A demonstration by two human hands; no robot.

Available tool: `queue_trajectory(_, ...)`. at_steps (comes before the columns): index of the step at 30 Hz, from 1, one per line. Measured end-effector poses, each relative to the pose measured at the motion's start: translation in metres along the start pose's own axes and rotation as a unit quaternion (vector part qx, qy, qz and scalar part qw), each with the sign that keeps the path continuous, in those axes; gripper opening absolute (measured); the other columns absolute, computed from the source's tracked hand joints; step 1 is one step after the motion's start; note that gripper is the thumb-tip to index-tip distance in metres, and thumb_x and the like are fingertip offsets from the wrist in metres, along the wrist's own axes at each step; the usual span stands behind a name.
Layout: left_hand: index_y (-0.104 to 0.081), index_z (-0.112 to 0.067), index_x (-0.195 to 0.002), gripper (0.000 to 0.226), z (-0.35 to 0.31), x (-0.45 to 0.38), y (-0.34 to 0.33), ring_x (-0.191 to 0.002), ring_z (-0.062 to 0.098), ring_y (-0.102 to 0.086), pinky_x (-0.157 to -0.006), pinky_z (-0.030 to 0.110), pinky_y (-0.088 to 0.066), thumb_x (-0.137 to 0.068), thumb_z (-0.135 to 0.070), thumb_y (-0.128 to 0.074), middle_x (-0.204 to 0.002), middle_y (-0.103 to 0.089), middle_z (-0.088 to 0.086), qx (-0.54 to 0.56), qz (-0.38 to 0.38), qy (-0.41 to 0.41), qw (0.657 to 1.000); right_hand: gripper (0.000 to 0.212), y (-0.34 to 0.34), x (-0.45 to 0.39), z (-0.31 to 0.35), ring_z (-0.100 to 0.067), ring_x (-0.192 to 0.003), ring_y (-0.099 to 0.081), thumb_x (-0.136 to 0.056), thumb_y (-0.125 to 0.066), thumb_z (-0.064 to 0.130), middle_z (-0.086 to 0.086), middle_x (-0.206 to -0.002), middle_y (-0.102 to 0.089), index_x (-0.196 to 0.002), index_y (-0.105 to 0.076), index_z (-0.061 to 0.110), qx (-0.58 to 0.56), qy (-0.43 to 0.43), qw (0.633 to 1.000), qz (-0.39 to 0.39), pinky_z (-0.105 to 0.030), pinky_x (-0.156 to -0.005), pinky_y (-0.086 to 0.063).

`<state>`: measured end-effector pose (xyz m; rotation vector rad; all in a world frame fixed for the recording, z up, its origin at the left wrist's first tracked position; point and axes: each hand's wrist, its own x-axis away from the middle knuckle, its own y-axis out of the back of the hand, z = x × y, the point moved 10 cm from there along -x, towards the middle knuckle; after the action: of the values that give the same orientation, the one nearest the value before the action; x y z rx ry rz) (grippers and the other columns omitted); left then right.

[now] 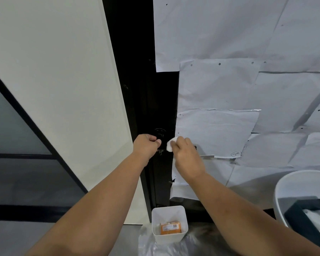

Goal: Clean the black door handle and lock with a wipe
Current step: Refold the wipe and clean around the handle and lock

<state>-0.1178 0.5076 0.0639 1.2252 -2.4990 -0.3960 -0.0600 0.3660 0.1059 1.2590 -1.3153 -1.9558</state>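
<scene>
**Both hands at the black lock, wipe in the right**

The left hand (146,145) reaches to the black door frame (137,71) and is closed, its fingers curled and thumb pressed forward at the edge of the round lock (159,133). What exactly it pinches is lost against the black; it seems to grip a dark part just below the lock, where the handle (162,151) sits as a small, barely visible piece between the two hands.

The right hand (186,154) holds a bunched white wipe (171,144). Its fingers are curled round the wad, with the wipe sticking out at the fingertips and touching the black surface just right of the lock. The two hands are near each other but apart, the lock above the gap between them.

Right of the frame, the door is covered with overlapping sheets of white paper (229,89). Left of the frame stands a pale wall panel (63,71), and further left a dark-framed glass pane (11,126).

Near, on the floor below the hands, a white square bin (169,213) holds an orange packet (171,228). At the near right edge is a white round tub (288,183) with a dark box (303,215) inside.
</scene>
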Motion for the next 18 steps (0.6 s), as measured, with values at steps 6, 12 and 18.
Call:
queue_trajectory(6,-0.064,-0.013,-0.123,0.036,0.0,-0.001,0.0,-0.1,0.022,-0.067,-0.096,0.04,-0.054,-0.089,-0.022,-0.071,-0.111,-0.067,0.006,-0.007,0.003,-0.001,1.0,0.012,0.005,0.032,-0.091,-0.025,-0.076,-0.046,-0.086,-0.053,-0.002,-0.009,-0.092,-0.044,-0.089,-0.063,0.006,-0.256,-0.308,0.907,-0.127,-0.027,-0.07,-0.041)
queue_trajectory(12,-0.064,-0.012,-0.122,0.035,-0.002,0.0,0.002,-0.101,0.023,-0.065,-0.095,0.041,-0.054,-0.089,-0.023,-0.071,-0.112,-0.066,0.007,-0.021,-0.001,-0.002,1.0,0.036,-0.05,0.07,-0.076,-0.019,-0.103,-0.057,-0.094,-0.043,0.014,-0.013,-0.129,-0.055,-0.128,-0.053,0.009,-0.536,-0.63,0.561,-0.038,-0.028,-0.082,-0.048)
queue_trajectory(18,-0.064,-0.012,-0.122,0.035,-0.003,0.001,0.002,-0.102,0.023,-0.065,-0.095,0.041,-0.054,-0.089,-0.024,-0.071,-0.113,-0.066,0.007,-0.023,-0.001,-0.003,1.0,0.027,-0.073,0.06,-0.025,-0.012,-0.062,-0.049,-0.092,-0.04,-0.004,-0.003,-0.081,-0.05,-0.108,-0.059,0.008,-0.709,-0.645,0.254,-0.133,-0.017,-0.061,-0.048)
